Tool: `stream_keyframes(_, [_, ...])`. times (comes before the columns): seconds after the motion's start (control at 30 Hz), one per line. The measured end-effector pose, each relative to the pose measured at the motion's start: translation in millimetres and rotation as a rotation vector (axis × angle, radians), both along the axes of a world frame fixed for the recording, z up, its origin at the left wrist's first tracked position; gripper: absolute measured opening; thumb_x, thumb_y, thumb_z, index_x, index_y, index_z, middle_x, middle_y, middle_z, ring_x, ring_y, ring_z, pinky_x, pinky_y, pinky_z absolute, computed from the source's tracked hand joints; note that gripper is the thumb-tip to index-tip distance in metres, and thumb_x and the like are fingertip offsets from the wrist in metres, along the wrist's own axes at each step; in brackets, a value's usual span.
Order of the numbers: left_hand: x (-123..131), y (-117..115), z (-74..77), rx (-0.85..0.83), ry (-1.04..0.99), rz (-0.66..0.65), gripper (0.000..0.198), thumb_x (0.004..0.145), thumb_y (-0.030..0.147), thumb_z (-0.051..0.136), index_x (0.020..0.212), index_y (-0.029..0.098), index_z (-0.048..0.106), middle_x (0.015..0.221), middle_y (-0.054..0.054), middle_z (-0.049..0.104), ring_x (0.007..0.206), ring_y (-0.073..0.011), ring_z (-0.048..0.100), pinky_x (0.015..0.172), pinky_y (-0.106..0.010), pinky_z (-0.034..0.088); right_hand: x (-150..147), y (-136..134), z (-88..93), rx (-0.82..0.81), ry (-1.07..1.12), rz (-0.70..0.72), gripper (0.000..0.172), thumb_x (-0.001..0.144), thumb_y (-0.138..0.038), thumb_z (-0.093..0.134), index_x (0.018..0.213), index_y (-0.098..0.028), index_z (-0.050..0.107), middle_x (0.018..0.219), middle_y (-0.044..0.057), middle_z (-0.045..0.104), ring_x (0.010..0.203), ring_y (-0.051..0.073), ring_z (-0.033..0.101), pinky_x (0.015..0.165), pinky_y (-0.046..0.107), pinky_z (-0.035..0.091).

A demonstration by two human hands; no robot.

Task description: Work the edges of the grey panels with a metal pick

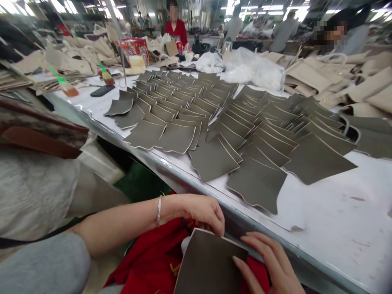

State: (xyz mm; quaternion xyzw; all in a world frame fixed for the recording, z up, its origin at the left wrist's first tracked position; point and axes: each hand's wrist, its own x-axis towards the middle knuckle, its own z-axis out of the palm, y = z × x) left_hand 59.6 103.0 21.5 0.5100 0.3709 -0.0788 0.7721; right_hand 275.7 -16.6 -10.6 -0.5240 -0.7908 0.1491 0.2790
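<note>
A seated worker holds a dark olive cut piece low in the lap, just below the near edge of the long white table, over a red cloth. The left hand (a thin bracelet on its wrist) curls over the piece's upper left corner, fingertips bent and pinched narrowly on that edge. The right hand lies at the piece's right edge with its fingers long and only slightly apart, one tip touching the edge; whether it grips from beneath cannot be told. On the table, dozens of matching pieces lie fanned in overlapping rows from the near edge toward its far end, their pale cut edges showing. Clear plastic bags sit past the rows at the table's far side, beige pieces are heaped at its far right, and a bottle with a green cap lies at its far left. A person in red stands beyond the table's far end. The held piece looks thin, light and semi-stiff, likely to flex rather than flop, with a matte face that should not slip; judged from this, a pinch at opposite edges or corners suits it best and keeps the face from creasing.
</note>
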Motion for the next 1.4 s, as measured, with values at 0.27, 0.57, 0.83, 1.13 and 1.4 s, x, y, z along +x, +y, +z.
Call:
stream_keyframes(0.27, [5.8, -6.4, 6.1, -0.009, 0.008, 0.077, 0.010, 0.055, 0.020, 0.066, 0.061, 0.015, 0.062, 0.048, 0.003, 0.054, 0.044, -0.0097, 0.047, 0.041, -0.018, 0.034, -38.9, 8.7, 24.4, 0.396, -0.163, 0.034, 0.017, 0.094, -0.033, 0.048, 0.092, -0.021, 0.060, 0.084, 0.004, 0.059, 0.073, 0.016, 0.058, 0.065, 0.029, 0.041])
stream_keyframes(0.57, [0.9, -22.8, 2.6, 0.144, -0.020, 0.011, 0.008, 0.059, 0.021, 0.066, 0.061, 0.014, 0.062, 0.050, 0.004, 0.050, 0.048, -0.0086, 0.044, 0.044, -0.019, 0.032, -33.4, -3.5, 12.8, 0.294, -0.253, 0.133, 0.014, 0.086, -0.031, 0.063, 0.092, -0.020, 0.056, 0.082, 0.002, 0.059, 0.073, 0.017, 0.057, 0.069, 0.032, 0.032])
stream_keyframes(0.83, [-7.2, -20.8, -5.9, 0.225, -0.119, -0.044, 0.012, 0.063, 0.025, 0.063, 0.070, 0.015, 0.065, 0.059, 0.003, 0.055, 0.055, -0.0097, 0.047, 0.051, -0.020, 0.036, -36.1, -11.3, 6.3, 0.287, -0.171, 0.123, 0.010, 0.086, -0.025, 0.063, 0.090, -0.021, 0.056, 0.083, 0.003, 0.058, 0.076, 0.018, 0.055, 0.073, 0.033, 0.034])
stream_keyframes(1.13, [-7.3, -17.0, -2.8, 0.249, -0.111, -0.094, 0.009, 0.066, 0.023, 0.063, 0.068, 0.014, 0.063, 0.055, 0.005, 0.049, 0.050, -0.0074, 0.039, 0.047, -0.020, 0.029, -35.2, -0.4, 14.0, 0.260, -0.189, 0.118, 0.017, 0.086, -0.034, 0.064, 0.096, -0.022, 0.057, 0.089, 0.003, 0.059, 0.080, 0.019, 0.056, 0.070, 0.033, 0.036])
stream_keyframes(1.4, [-0.8, -19.2, 0.0, 0.654, -0.010, -0.354, 0.008, 0.072, 0.014, 0.061, 0.063, 0.016, 0.060, 0.050, 0.007, 0.046, 0.053, -0.0094, 0.044, 0.051, -0.022, 0.033, -39.2, 2.0, 12.5, 0.066, -0.224, 0.245, 0.016, 0.089, -0.030, 0.061, 0.078, -0.022, 0.052, 0.078, 0.000, 0.057, 0.071, 0.015, 0.056, 0.062, 0.028, 0.040])
